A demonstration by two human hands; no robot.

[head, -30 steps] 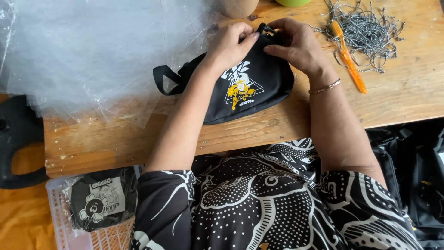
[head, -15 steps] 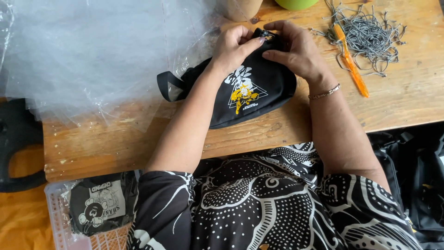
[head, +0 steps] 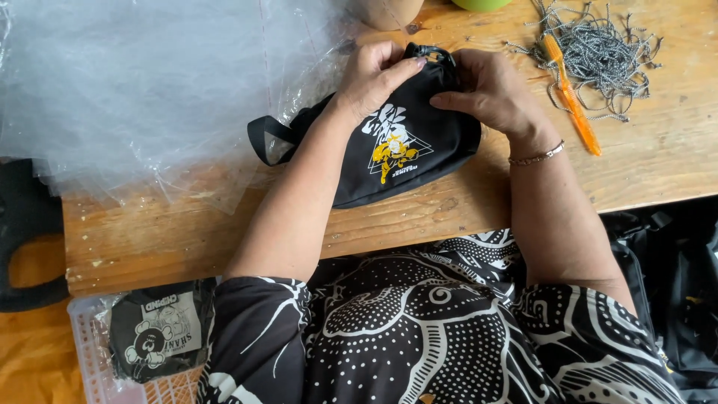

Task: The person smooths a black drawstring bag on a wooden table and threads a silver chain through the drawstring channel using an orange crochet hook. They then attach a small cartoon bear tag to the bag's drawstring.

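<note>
Both hands are working at the top edge of a black fabric pouch bag (head: 396, 146) lying on the wooden worktable (head: 658, 164): the left hand (head: 374, 78) is curling its fingers over the bag's upper rim and pinching the cloth, while the right hand (head: 490, 93) is gripping the same rim from the other side, near a small dark clasp (head: 432, 52) poking up between them. The bag is looking soft and light, sagging under the fingers, so the rim or the side strap loop (head: 273, 138) seems the surest place to hold it. Around them, clear plastic bags (head: 134, 82) are piling up at the left, 1 orange tool (head: 572, 97) is resting on a tangle of grey cords (head: 602, 49), and a packaged bag (head: 153, 333) is sitting in a basket (head: 82, 352) below.
</note>
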